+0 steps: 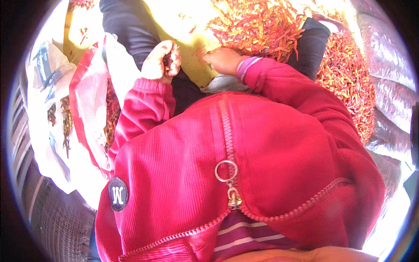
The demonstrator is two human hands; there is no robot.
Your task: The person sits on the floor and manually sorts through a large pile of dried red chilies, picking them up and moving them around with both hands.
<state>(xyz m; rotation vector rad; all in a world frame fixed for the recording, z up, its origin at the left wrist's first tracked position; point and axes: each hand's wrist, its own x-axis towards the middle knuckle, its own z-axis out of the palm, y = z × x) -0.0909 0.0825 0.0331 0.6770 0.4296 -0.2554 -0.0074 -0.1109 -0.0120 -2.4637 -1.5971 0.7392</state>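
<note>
My left hand (161, 61) is turned palm up over my dark-trousered leg, its fingers curled round a few dark red dried chillies (167, 62). Just to its right, my right hand (224, 60) is lowered over a yellow surface (192, 72), fingers bent together. Glare washes out its fingertips, so anything in them cannot be made out. Beyond the right hand spreads a large heap of red dried chilli peppers (257, 28), between my legs.
More dried chillies (347, 83) are piled outside my right leg. On the left stand white and red plastic bags (87, 87) with darker chillies in them. Filled clear plastic sacks (388, 65) line the right side. A dark mesh surface (56, 218) lies at lower left.
</note>
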